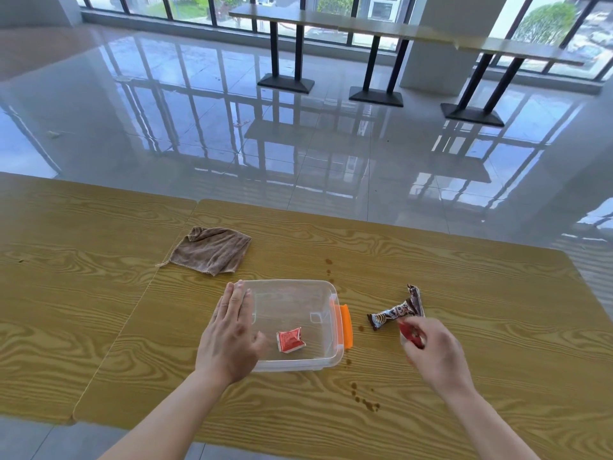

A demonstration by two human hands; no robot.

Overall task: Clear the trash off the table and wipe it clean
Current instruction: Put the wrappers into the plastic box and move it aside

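table [464, 293] yellow woodgrain; cloth [212, 249] brown; bin [292, 290] clear, orange latch [346, 325]; packet [290, 339] red; wrapper [394, 313] brown-white

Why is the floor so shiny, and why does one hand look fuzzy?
Head view: the glossy tiled floor mirrors the bright windows, so glare streaks it; the right hand, pinching a small red wrapper, is smeared by motion blur; the left hand on the clear plastic box looks sharp; the wide lens bends the wooden table edges.

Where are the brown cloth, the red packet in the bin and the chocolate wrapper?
brown cloth [210, 249]: head view, middle of the folded fabric.
red packet [290, 340]: head view, its printed face, inside the clear bin.
chocolate wrapper [393, 313]: head view, midway along the wrapper.
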